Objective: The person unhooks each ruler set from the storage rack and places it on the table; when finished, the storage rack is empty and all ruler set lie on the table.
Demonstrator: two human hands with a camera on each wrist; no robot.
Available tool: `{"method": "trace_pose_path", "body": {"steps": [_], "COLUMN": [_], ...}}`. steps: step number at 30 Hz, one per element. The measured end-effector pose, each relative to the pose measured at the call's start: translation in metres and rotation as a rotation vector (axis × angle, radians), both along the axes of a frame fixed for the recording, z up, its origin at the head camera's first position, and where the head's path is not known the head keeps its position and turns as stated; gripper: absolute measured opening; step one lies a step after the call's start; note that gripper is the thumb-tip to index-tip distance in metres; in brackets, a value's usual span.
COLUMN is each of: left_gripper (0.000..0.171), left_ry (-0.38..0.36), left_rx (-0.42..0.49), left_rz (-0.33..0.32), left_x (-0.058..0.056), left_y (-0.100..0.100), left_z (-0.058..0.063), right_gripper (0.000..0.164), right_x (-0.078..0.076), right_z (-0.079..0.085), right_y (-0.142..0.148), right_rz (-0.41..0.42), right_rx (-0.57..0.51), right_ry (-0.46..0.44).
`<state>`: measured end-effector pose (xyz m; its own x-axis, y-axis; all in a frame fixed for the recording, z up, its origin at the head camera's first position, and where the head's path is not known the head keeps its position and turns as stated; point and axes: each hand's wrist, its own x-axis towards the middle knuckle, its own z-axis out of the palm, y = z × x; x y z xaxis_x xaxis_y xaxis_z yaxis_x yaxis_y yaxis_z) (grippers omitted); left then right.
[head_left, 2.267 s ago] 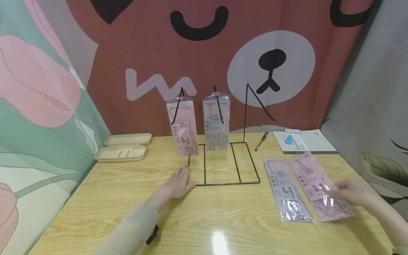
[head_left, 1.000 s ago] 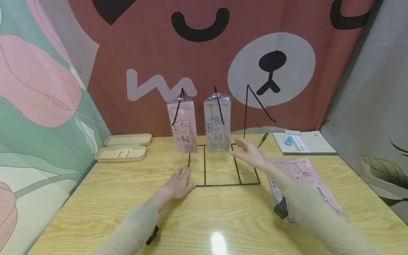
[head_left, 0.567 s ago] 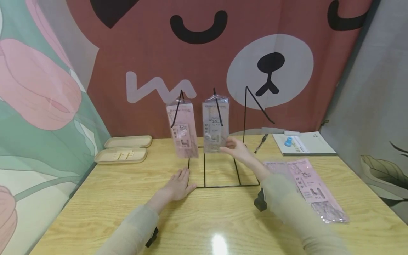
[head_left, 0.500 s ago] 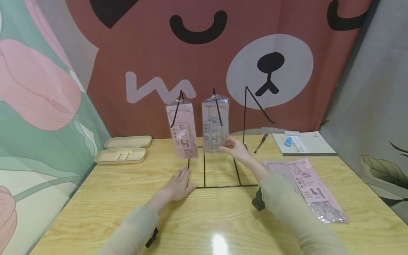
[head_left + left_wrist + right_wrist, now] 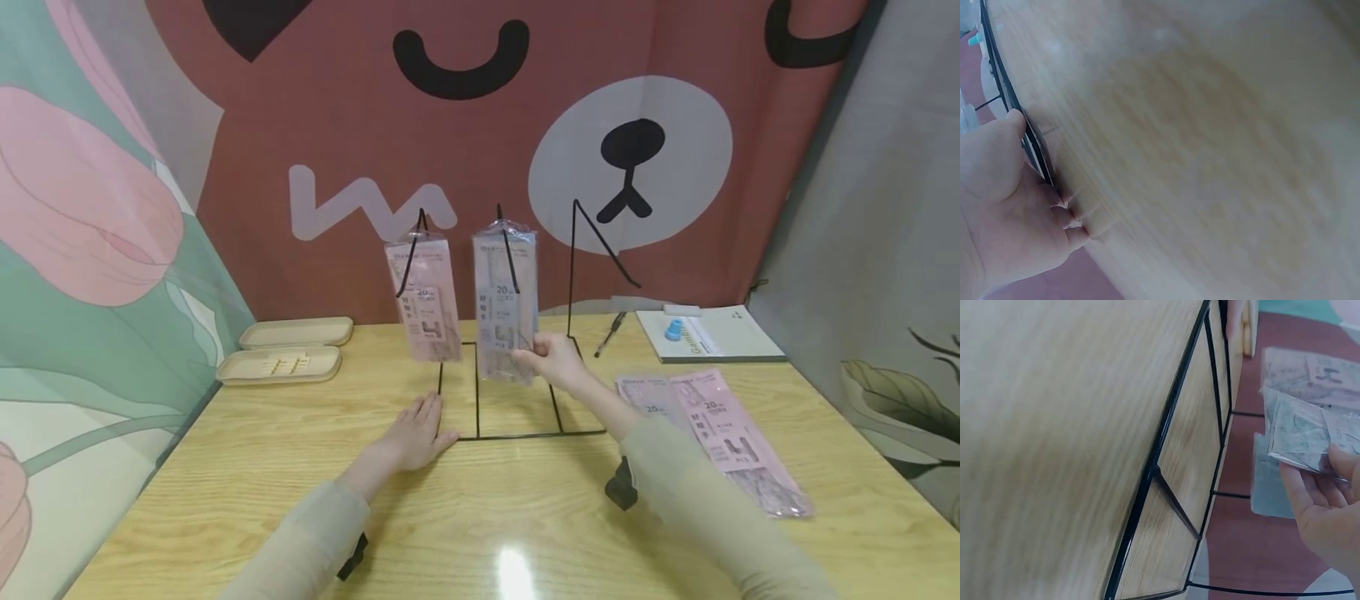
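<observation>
A black wire rack [image 5: 517, 436] with upright hooks stands on the wooden table. From its middle hook hangs a greyish flat plastic packet [image 5: 493, 333], printed with "20". My right hand [image 5: 558, 364] pinches that packet low on its right edge, thumb in front. In the right wrist view the fingers hold the packet [image 5: 1300, 434] tilted forward, apart from another packet [image 5: 1266, 481] behind it. A pink packet [image 5: 429, 321] hangs on the left hook; the right hook is bare. My left hand [image 5: 412, 435] lies flat with fingers extended at the rack's front left corner.
On the table at right lie a pink packet [image 5: 727, 446] and a greyish one [image 5: 651, 396], partly behind my right sleeve. Farther back are a pen [image 5: 610, 334] and a white book [image 5: 723, 333] with a blue cap-like piece [image 5: 673, 329]. An open beige case [image 5: 281, 367] sits at left.
My right hand left the pink packet on the table, moved left to the middle hook and took hold of the greyish packet, drawing its lower end forward. My left hand stayed put.
</observation>
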<state>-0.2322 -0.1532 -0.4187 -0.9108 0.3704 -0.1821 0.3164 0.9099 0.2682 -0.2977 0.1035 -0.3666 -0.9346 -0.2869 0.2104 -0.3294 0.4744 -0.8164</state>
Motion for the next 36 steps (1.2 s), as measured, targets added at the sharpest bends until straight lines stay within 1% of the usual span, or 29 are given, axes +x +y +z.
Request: {"method": "trace_pose_path", "body": {"steps": [3, 4, 7, 11, 16, 21, 23, 28, 31, 36], "left_gripper": [0.071, 0.071, 0.071, 0.071, 0.071, 0.072, 0.073, 0.072, 0.071, 0.071], "left_ry": [0.003, 0.004, 0.0, -0.005, 0.0, 0.006, 0.0, -0.005, -0.003, -0.004], "left_rx": [-0.007, -0.01, -0.015, -0.022, -0.025, -0.024, -0.033, -0.021, -0.012, -0.03], "left_rz": [-0.003, -0.002, 0.006, 0.012, 0.008, -0.006, -0.006, 0.001, 0.002, 0.006], "left_x": [-0.001, -0.001, -0.003, -0.003, -0.003, -0.003, -0.003, -0.002, -0.001, -0.001], "left_y": [0.0, 0.0, 0.0, 0.0, 0.0, 0.0, -0.001, 0.001, 0.001, 0.002], "left_z": [-0.001, -0.001, -0.002, -0.001, 0.001, -0.001, -0.001, 0.0, 0.0, 0.001], "right_gripper": [0.023, 0.022, 0.031, 0.03, 0.029, 0.032, 0.031, 0.031, 0.032, 0.035], "right_x": [0.012, 0.017, 0.034, 0.058, 0.083, 0.101, 0.107, 0.121, 0.129, 0.137], "right_z": [0.001, 0.002, 0.005, 0.008, 0.007, 0.005, 0.005, 0.006, 0.009, 0.011], "right_y": [0.004, 0.006, 0.01, 0.016, 0.024, 0.032, 0.034, 0.04, 0.047, 0.069], "right_rz": [0.061, 0.081, 0.117, 0.114, 0.143, 0.205, 0.218, 0.255, 0.279, 0.284], "right_rx": [-0.062, -0.081, -0.098, -0.057, -0.057, -0.075, -0.07, -0.064, -0.076, -0.064], "right_ry": [-0.042, -0.065, -0.12, -0.181, -0.238, -0.251, -0.243, -0.227, -0.218, -0.223]}}
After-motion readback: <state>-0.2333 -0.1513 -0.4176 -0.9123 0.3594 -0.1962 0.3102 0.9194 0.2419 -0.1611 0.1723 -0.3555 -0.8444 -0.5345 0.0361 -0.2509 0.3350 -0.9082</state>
